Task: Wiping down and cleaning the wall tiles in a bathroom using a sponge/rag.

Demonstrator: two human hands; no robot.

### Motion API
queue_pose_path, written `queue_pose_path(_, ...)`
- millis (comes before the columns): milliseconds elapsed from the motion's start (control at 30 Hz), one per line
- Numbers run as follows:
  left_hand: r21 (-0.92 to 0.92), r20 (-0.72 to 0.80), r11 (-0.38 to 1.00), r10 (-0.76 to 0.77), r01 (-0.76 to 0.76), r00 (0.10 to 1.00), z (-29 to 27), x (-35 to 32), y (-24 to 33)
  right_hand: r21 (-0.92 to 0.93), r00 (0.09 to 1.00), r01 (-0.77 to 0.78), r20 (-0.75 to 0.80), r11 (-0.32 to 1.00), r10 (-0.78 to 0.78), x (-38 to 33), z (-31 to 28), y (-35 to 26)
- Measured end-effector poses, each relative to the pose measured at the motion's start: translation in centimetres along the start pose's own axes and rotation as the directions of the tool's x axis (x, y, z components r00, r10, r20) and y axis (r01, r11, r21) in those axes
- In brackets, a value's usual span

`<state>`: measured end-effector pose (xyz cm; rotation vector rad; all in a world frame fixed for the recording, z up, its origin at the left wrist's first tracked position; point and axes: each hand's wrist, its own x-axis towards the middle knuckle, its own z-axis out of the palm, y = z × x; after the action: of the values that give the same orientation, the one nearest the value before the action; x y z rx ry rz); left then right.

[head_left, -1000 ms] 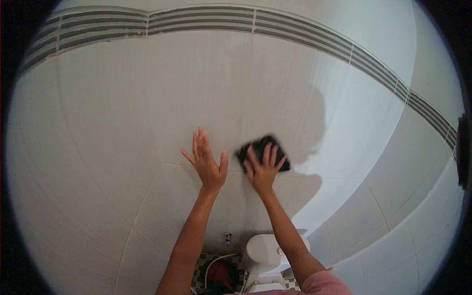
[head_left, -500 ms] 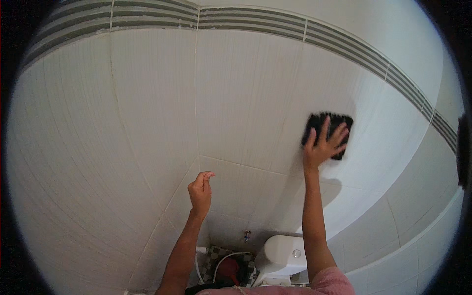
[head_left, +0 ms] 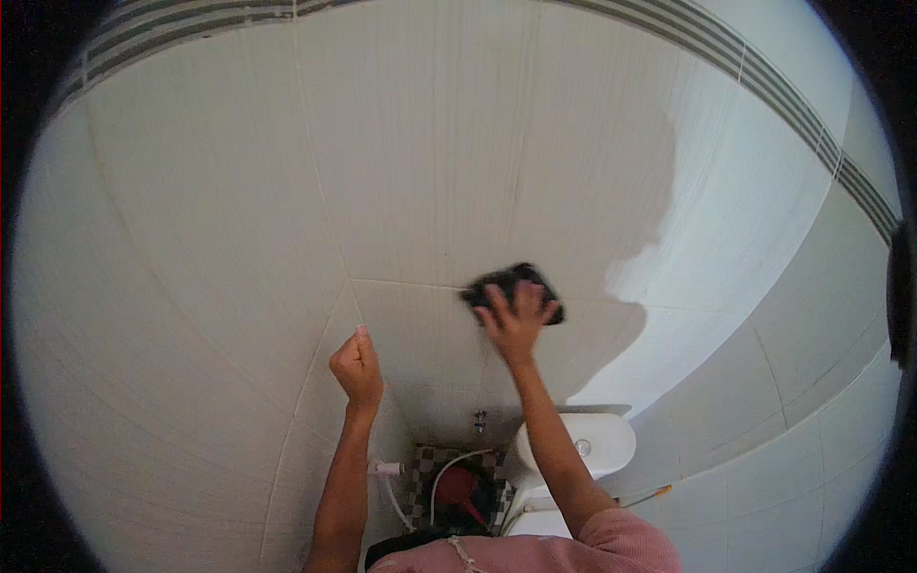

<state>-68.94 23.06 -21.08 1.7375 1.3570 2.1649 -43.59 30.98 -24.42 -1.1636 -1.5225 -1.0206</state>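
Note:
A black cloth (head_left: 537, 298) with a fuzzy edge lies against the pale tiled wall (head_left: 430, 172). My right hand (head_left: 516, 320) presses it there, fingers spread over it, and both are slightly blurred. To the left, near the corner between two walls, my left hand (head_left: 357, 368) is raised in a fist with the thumb on top. Nothing shows inside that fist, and it appears apart from the tiles.
Below my right arm stands a white toilet (head_left: 607, 444) with a round button on its cistern. A small tap (head_left: 479, 420) sticks out of the wall. On the chequered floor is a red dipper (head_left: 457, 487) beside a white hose (head_left: 436, 482). A striped tile band (head_left: 659, 27) runs above.
My right hand has slid the cloth down and to the left across the wall. The left hand has closed into a tighter fist. The whole view has shifted, with the striped band higher.

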Motion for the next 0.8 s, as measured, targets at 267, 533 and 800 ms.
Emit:
queue_pose_path(267, 0.052, 0.086, 0.998, 0.014, -0.018, 0.996, -0.7, -2.2, -1.2, 0.013, 0.646, -0.708, -0.393, 0.706, 0.655, -6.2, -4.0, 12.8)
queue_pose_path(533, -0.057, 0.102, 0.993, -0.101, 0.107, 0.99, -2.1, -2.2, -1.4, 0.336, -0.119, -0.941, -0.394, 0.023, 0.911, -13.7, 1.9, 6.6)
queue_pose_path(800, -0.106, 0.099, 0.973, -0.195, 0.206, 0.976, -2.2, -2.1, 0.6, 0.373, -0.783, -0.153, 0.52, -0.915, 0.343, -9.9, 8.1, -13.8)
